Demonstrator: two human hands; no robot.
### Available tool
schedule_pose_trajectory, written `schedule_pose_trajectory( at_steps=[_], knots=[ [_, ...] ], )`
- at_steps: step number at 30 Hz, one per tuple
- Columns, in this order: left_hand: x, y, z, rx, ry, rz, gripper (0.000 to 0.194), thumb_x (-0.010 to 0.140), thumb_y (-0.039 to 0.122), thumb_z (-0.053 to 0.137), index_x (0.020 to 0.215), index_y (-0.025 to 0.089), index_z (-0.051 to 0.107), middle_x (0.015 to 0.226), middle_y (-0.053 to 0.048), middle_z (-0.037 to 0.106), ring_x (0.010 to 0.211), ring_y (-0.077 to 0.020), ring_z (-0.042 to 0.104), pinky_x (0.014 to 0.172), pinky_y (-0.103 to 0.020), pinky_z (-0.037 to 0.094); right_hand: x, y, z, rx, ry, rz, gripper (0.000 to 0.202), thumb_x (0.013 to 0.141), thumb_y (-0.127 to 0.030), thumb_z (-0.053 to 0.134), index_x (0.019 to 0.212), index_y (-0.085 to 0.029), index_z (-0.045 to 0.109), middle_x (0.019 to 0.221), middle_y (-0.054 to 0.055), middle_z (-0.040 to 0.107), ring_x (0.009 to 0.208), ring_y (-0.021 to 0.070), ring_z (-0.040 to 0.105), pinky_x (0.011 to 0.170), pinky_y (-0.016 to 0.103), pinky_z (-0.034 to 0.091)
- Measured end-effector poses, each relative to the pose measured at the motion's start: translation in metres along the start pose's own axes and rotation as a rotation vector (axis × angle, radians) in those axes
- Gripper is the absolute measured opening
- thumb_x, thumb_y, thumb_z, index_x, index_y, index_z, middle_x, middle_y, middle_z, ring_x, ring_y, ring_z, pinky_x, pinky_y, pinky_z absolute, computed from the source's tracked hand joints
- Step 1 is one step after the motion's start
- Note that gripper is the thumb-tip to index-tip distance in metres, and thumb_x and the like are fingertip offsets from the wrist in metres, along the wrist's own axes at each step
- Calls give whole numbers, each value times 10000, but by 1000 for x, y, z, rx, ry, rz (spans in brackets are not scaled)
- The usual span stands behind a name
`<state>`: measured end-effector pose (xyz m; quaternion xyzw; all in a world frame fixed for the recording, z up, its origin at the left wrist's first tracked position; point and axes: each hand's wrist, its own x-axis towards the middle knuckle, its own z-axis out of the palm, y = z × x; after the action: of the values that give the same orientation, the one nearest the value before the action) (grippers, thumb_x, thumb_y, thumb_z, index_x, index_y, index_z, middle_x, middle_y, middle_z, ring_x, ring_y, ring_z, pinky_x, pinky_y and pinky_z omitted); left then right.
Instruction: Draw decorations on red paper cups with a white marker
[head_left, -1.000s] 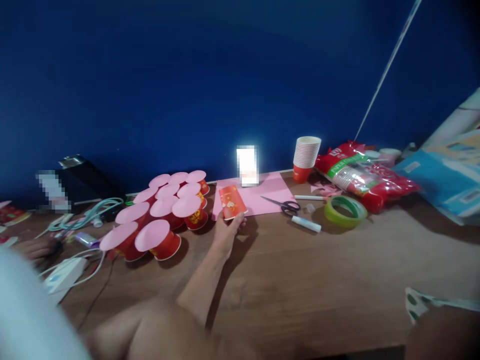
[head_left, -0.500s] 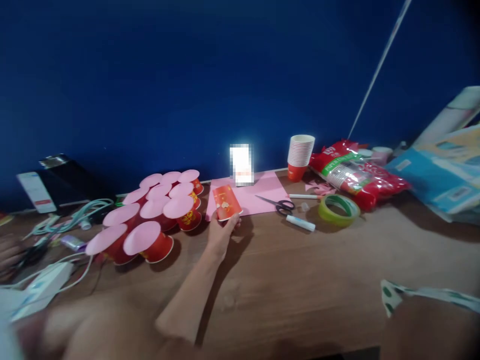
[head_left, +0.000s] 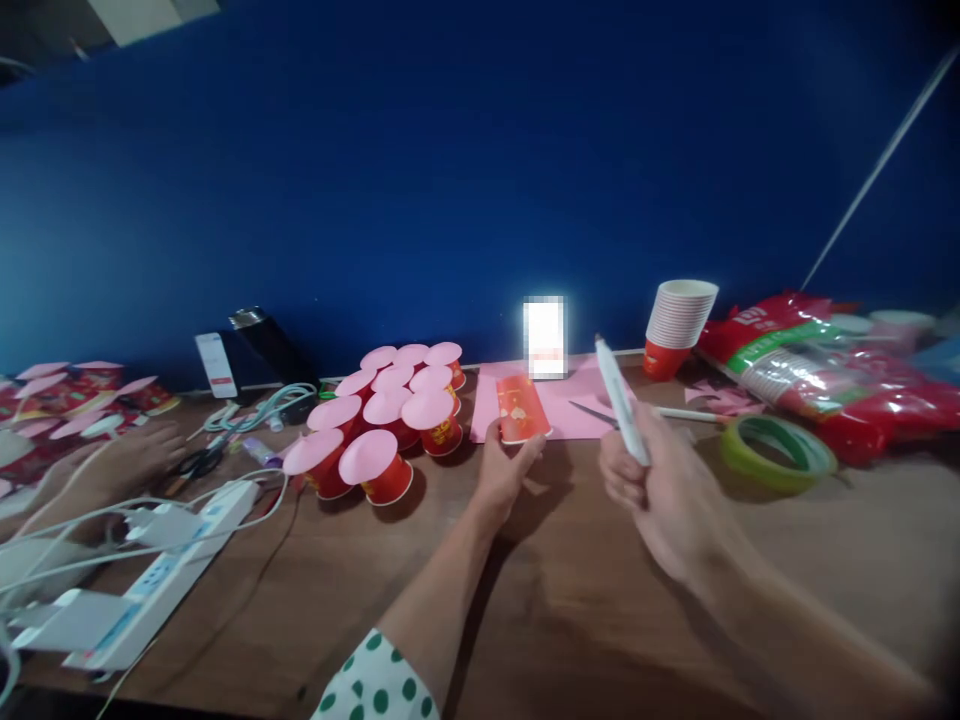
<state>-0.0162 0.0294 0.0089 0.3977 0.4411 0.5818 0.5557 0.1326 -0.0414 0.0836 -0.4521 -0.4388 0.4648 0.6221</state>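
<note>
A red paper cup (head_left: pixel 523 408) with gold print is in my left hand (head_left: pixel 506 470), its white rim down toward my fingers, over the edge of a pink paper sheet (head_left: pixel 577 400). My right hand (head_left: pixel 652 480) is closed round a slim white pen-shaped tube (head_left: pixel 621 398), held upright with its narrow end up; whether it is a marker or a glue pen I cannot tell. Scissors (head_left: pixel 592 412) lie behind my right hand, mostly hidden. To the left stand several upside-down red cups (head_left: pixel 441 440) topped with pink paper discs (head_left: pixel 427 408).
At the back right are stacked paper cups (head_left: pixel 681 315) and a red plastic bag of cups (head_left: pixel 780 360). Green-yellow tape (head_left: pixel 776 452) and a white stick (head_left: pixel 690 414) lie nearer. A power strip (head_left: pixel 169 575) with cables lies left, beside another person's hands (head_left: pixel 139 460).
My right hand has come into view holding the white tube. The view has swung left, showing more cups and the other person's hands. My left hand still holds the red cup.
</note>
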Motion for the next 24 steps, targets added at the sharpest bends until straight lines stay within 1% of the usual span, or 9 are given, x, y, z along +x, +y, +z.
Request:
schedule_pose_trajectory(
  at_steps=[2,4,7,9,12,14,18,20,24],
  knots=[
    [0,0,1,-55,-14,-4,671,597,338,787,1161,165,467,1031,-110,631,819,-167,639,758,-308,510,19,18,10,-28,-2,-72,283,868,-483,418,750,-227,446,502,-78,334,407,74,278,371,205,237],
    [-2,2,2,-122,-32,-9,652,597,320,789,1153,184,478,1035,-87,631,871,-170,629,807,-321,503,27,38,10,-122,30,-131,275,874,-453,424,729,-219,439,522,-65,375,454,85,351,416,209,293],
    [-6,5,4,-181,-70,-8,561,601,305,785,1084,180,528,969,-58,643,854,-160,624,832,-336,499,27,64,2,-162,114,-166,229,871,-444,440,855,-218,477,643,-35,486,551,109,449,495,225,377],
    [-8,6,5,-208,-97,-15,502,603,291,785,1030,168,552,944,-50,643,831,-150,622,844,-344,496,27,74,-2,-217,89,-184,237,877,-445,438,914,-216,489,723,-10,539,615,126,495,565,251,423],
    [-8,5,5,-246,-100,-53,530,590,258,794,1048,180,539,944,-40,643,806,-137,629,854,-348,492,27,79,-3,-279,45,-238,232,882,-435,444,957,-221,492,816,22,581,727,157,548,661,285,453],
    [-7,5,5,-268,-87,-75,580,573,231,805,1078,194,522,939,-32,647,801,-133,635,854,-336,490,27,80,-1,-272,21,-239,235,890,-432,433,981,-223,491,882,43,601,787,174,568,695,301,465],
    [-7,4,5,-298,-127,-91,594,567,192,807,1087,194,520,946,-34,657,822,-125,637,845,-290,483,25,78,3,-242,-6,-246,266,897,-429,420,1043,-217,485,1005,72,601,828,179,577,744,328,489],
    [-6,4,5,-311,-149,-90,559,573,196,804,1063,188,537,950,-34,657,827,-121,634,839,-275,481,25,77,3,-245,-14,-257,269,896,-425,422,1049,-213,487,1015,73,597,829,177,574,739,329,493],
    [-5,5,4,-354,-145,-66,517,577,224,806,1031,197,560,958,-17,650,839,-121,626,850,-286,483,28,76,-2,-254,14,-263,244,894,-413,434,1014,-208,491,934,56,587,797,168,564,689,299,484]
  ],
)
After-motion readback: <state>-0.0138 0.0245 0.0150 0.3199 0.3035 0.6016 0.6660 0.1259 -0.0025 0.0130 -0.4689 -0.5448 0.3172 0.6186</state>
